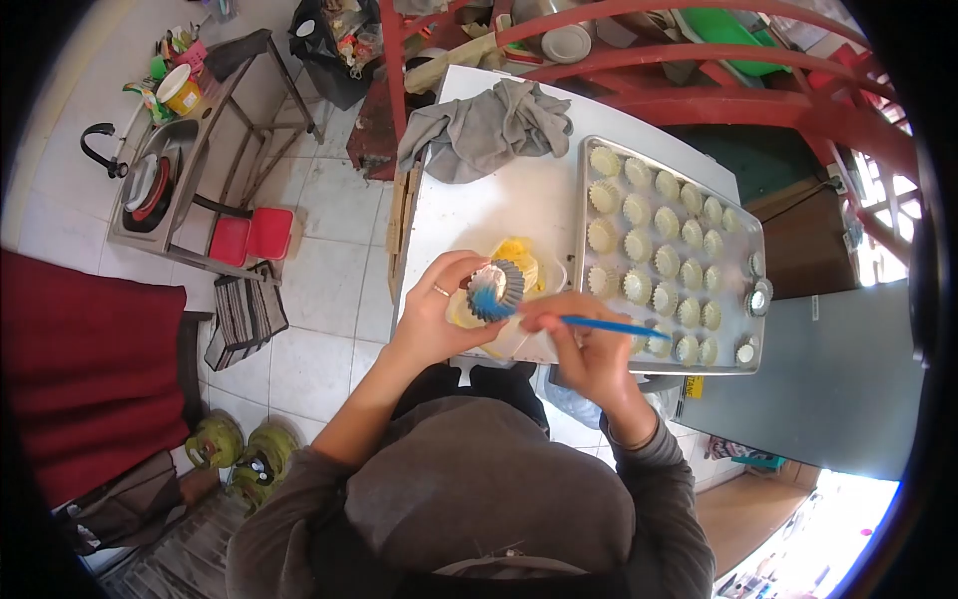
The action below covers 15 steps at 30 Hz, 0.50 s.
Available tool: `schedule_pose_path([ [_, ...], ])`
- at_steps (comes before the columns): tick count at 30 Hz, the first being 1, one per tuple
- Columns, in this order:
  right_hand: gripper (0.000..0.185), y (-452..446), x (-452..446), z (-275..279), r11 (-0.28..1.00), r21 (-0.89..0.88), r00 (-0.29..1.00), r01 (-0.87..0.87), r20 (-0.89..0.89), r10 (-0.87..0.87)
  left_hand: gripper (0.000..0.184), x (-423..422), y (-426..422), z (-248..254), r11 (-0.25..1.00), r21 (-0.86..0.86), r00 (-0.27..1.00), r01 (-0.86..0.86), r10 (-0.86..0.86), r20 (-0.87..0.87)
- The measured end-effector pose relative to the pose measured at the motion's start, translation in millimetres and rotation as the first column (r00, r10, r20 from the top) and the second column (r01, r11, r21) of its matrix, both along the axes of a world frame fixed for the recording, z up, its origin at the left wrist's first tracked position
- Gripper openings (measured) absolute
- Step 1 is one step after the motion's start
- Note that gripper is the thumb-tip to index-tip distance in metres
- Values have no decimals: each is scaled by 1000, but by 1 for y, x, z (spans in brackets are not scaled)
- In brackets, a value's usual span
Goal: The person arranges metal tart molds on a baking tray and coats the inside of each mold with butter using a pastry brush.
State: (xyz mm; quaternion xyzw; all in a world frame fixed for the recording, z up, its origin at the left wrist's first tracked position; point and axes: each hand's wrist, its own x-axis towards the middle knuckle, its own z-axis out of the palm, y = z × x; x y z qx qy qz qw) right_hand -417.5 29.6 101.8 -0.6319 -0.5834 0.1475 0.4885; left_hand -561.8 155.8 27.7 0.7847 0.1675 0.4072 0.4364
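Two bare hands work close together over a white tabletop, just in front of the person's body. The left hand is closed around a small, grey, fluted metal mould, fingers curled about its far side and thumb at its near side. From where I stand, the mould is tilted with its mouth upward, probably so the bristles can reach its inner wall. The right hand pinches a slim blue brush near its head, a grip that likely gives finer control; the handle points right, over the tray's near corner. The blue bristles lie at the mould, between the hands; whether the right fingertips touch its rim I cannot tell.

Beneath the mould sits a pale, translucent container with soft yellow paste, perhaps kept there to catch drips. Just beside it, to the right, a large rectangular metal tray carries rows of pale-looking fluted moulds, seemingly within easy reach. A crumpled grey cloth lies at the table's far left.
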Motion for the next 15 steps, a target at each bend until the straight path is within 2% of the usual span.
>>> schedule_pose_path([
  [2, 11, -4, -3, 0, 991, -125, 994, -52, -104, 39, 63, -1, 2, -1, 1000, 13, 1000, 4, -4, 8],
  [5, 10, 5, 5, -5, 987, 63, 984, 147, -109, -139, 63, -2, 2, 0, 1000, 24, 1000, -9, 9, 12],
  [9, 11, 7, 0, -5, 990, -110, 985, -92, -155, 74, 63, -6, 7, -7, 1000, -4, 999, -31, 31, -16],
  [12, 12, 1, 30, 6, 985, -129, 962, 118, -232, -146, 63, -18, 17, -24, 994, 15, 994, -107, 107, -22],
  [15, 15, 5, 53, -15, 893, -167, 873, 417, -200, -445, 63, -33, 19, -36, 985, -86, 986, -149, 141, -93],
])
